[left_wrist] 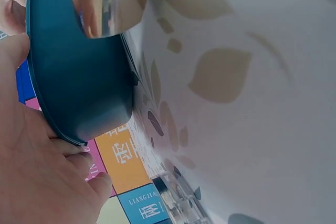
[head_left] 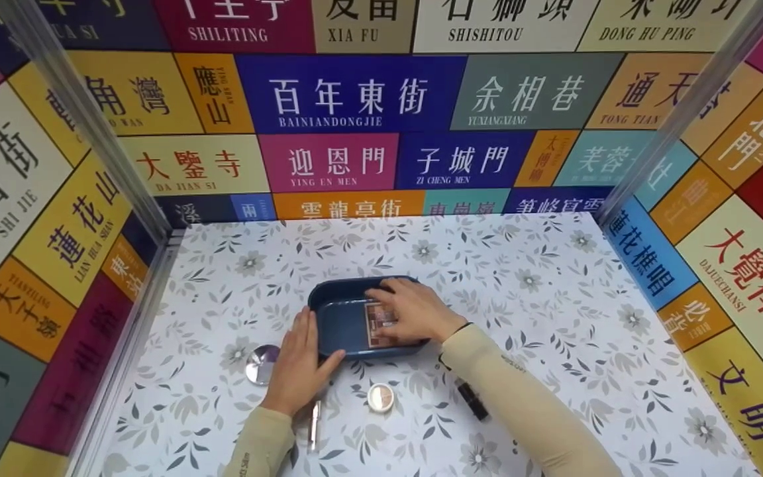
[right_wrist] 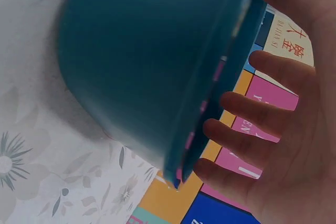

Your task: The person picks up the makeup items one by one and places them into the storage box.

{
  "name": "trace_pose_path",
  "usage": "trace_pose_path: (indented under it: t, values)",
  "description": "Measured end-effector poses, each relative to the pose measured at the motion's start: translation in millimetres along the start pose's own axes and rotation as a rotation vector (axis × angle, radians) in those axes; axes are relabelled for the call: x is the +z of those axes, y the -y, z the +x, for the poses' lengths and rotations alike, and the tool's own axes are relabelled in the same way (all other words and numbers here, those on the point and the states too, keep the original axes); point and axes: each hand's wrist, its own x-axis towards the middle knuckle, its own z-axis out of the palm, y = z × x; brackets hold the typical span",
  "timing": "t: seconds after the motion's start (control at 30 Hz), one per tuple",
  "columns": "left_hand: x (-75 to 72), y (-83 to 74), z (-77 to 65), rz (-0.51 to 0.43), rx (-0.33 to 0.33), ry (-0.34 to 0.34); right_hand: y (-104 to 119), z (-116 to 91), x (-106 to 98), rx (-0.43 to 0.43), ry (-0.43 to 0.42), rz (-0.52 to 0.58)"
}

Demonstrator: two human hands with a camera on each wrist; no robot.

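A dark blue tray (head_left: 338, 324) with a raised rim stands on the flowered tabletop. Inside it lies a flat eyeshadow palette (head_left: 376, 323) with brown and tan squares. My left hand (head_left: 297, 368) rests against the tray's left end, fingers straight and thumb at its near corner. Over the right half of the tray, my right hand (head_left: 414, 311) reaches down across the palette. In the right wrist view its spread, slightly bent fingers (right_wrist: 257, 111) show around the rim with nothing visible between them; the tray wall hides the palette there.
A round, shiny disc (head_left: 262, 364) lies left of the left hand. Nearer me are a slim silvery tube (head_left: 314, 425), a small round pot (head_left: 380, 397) with a pale top, and a black tube (head_left: 473, 401) beside the right forearm. Sign-covered panels (head_left: 348, 93) wall the table.
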Motion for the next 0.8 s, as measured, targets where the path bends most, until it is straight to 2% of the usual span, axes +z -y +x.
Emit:
trace_pose_path:
  t: [0.37, 0.8]
  values:
    - [0.7, -0.8, -0.5, -0.004, -0.027, 0.036, -3, -6, -9, -0.009, -0.05, 0.026]
    - [-1.5, 0.7, -1.0, -0.021, -0.001, 0.018, -4, -21, -23, 0.044, -0.082, 0.041]
